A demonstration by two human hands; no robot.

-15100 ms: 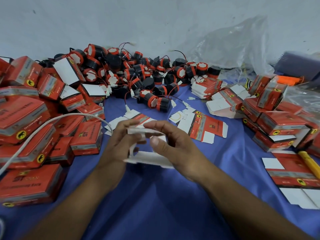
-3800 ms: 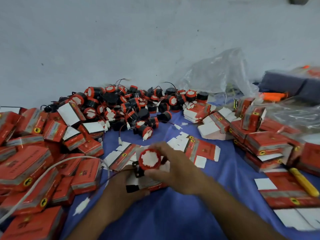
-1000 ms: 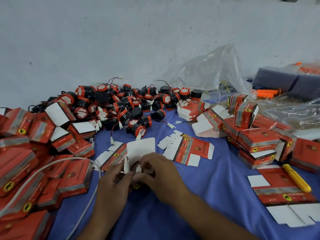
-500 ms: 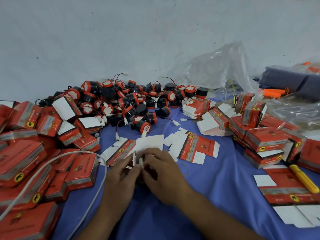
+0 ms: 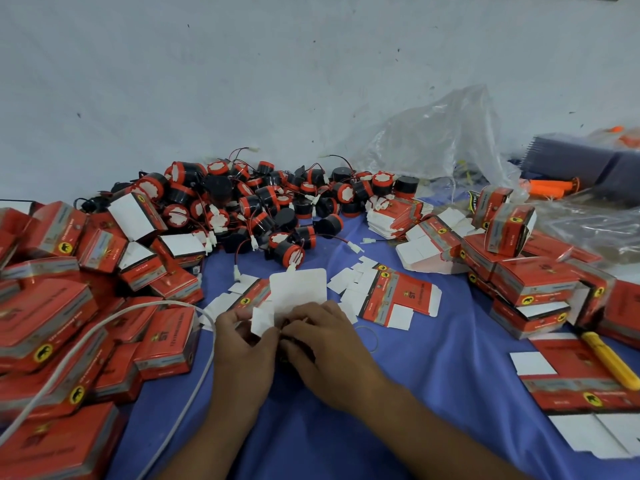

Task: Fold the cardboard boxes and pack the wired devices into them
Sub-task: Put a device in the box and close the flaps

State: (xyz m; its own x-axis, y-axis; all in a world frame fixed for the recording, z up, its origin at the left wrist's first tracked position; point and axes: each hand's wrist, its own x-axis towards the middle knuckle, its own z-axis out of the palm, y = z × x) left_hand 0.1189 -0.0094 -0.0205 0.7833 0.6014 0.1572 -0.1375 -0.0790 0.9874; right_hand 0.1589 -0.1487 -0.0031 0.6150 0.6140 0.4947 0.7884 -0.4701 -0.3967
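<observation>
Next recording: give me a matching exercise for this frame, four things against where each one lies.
Things:
1. yellow tool
2. white cable
3. plastic bag
4. device pile

Places:
A. back, middle
B. near right, on a flat box
C. left, draped over folded boxes
D. back right, crumpled

Pairs: 1-B, 2-C, 3-D, 4-A
</observation>
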